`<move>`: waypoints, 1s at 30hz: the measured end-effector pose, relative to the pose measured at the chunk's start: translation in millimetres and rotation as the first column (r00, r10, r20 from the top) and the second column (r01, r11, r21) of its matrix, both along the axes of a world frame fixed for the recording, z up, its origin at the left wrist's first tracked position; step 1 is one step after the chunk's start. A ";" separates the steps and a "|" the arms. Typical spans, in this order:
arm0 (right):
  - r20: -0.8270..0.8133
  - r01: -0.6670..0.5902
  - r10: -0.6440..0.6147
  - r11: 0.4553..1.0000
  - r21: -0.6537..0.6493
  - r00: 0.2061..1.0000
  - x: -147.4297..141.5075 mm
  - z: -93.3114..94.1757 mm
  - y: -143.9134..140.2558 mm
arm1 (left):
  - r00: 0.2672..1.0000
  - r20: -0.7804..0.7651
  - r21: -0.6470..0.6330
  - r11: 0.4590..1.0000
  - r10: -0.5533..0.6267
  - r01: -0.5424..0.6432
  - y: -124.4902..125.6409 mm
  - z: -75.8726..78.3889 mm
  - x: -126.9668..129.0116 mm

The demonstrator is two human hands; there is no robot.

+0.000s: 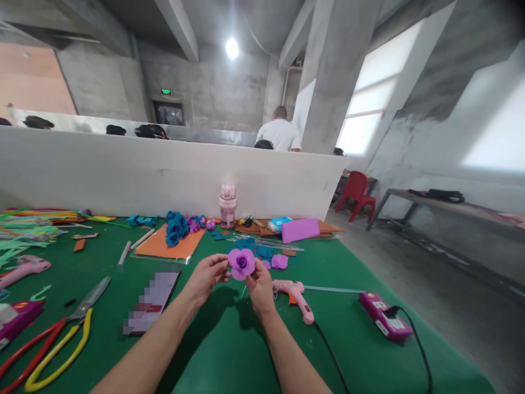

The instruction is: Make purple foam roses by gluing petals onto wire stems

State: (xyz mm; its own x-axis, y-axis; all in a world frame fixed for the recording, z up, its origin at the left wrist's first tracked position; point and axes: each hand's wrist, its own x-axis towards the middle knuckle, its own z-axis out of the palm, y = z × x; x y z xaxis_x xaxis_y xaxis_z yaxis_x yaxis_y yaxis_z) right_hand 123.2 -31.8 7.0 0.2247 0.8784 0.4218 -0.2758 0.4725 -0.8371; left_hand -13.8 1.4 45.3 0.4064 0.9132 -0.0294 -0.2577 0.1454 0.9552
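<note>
A purple foam rose (241, 263) is held up above the green table (213, 350), between both hands. My left hand (206, 277) pinches its left edge with the fingertips. My right hand (260, 285) grips it from below and on the right. A pink glue gun (296, 294) lies on the table just right of my right hand, its cord trailing toward me.
Scissors with red and yellow handles (61, 339) lie at the left, a phone (152, 302) beside them. A pink power strip (385, 316) sits at the right. Blue foam roses (176, 228), an orange sheet (172, 244), a pink bottle (227, 205) and foam pieces lie behind. A white partition (164, 169) backs the table.
</note>
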 end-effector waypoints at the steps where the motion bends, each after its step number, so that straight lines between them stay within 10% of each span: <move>1: 0.002 -0.014 0.014 1.000 0.002 1.000 -0.6 0.4 -1.5 | 0.999 -0.001 -0.004 0.999 -0.032 0.032 -1.9 5.5 -2.8; 9: -0.032 -0.045 0.044 0.998 -0.044 0.999 -4.0 -5.0 -3.3 | 0.993 -0.114 0.126 0.992 0.000 0.014 -21.9 38.6 -19.7; 20: -0.328 -0.107 0.041 0.977 -0.186 0.944 -7.4 -22.1 12.1 | 0.998 -0.009 -0.070 0.996 0.062 -0.063 -22.4 21.4 3.4; 30: -0.187 -0.145 0.106 0.967 -0.211 0.977 -4.1 -34.7 16.6 | 0.980 0.053 -0.018 0.981 0.193 -0.192 -12.2 9.3 20.9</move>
